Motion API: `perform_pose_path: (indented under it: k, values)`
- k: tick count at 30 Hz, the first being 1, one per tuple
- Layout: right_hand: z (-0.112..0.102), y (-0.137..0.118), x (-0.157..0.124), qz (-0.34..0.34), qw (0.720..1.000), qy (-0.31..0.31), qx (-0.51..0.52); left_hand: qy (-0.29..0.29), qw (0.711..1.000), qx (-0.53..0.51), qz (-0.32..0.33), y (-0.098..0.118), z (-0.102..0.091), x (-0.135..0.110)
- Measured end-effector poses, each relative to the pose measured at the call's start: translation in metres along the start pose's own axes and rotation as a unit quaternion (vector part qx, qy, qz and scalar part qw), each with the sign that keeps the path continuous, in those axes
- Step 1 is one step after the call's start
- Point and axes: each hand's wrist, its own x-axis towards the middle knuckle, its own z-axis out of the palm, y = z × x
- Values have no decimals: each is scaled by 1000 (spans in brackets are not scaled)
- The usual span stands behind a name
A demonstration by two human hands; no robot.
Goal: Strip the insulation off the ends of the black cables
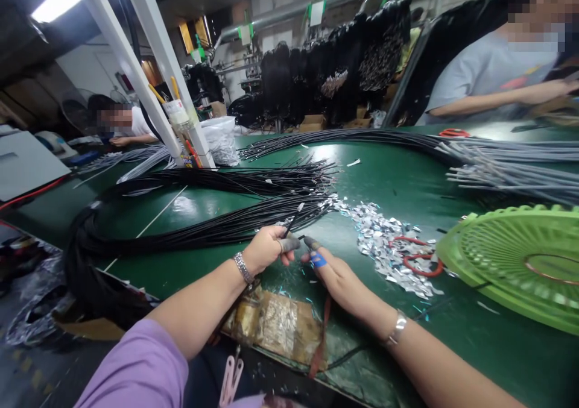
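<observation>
My left hand [266, 250], with a metal-band watch at the wrist, is closed in a pinch on a thin black cable [297, 216]. Close beside it is my right hand [326, 269], its thumb and fingertip pressed together at the cable's short dark end. Whatever sits between those right fingertips is too small to make out. Blue tape wraps one right finger, and grey covers show on fingertips of both hands. Just beyond the hands lies a thick bundle of black cables [217, 224], its stripped ends beside a heap of silvery foil scraps [377, 239].
Red-handled scissors [423, 266] lie by the scraps, next to a green fan [520, 263] on the right. Grey cables [497, 164] rest behind it. A white post [167, 64] rises at left. Two other people sit across the green table [271, 275].
</observation>
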Motion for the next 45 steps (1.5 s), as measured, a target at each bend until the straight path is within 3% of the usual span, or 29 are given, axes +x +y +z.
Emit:
perform_pose_path:
  k: [5,9,13,20,37,45]
  values:
    - [-1,-5,-1,31,998,52,-15,76,982,137,102,-7,-3,-1]
    - [2,-6,-5,62,996,53,31,139,916,328,186,-8,-3,-7]
    - [6,-7,-7,98,989,50,95,146,871,419,210,-8,0,-11]
    - [9,-6,-5,111,984,60,129,141,831,486,229,-10,2,-11]
    - [6,-6,-4,91,991,56,79,123,887,398,199,-7,2,-12]
    - [2,-8,-3,60,994,60,72,74,934,291,193,-6,0,-8]
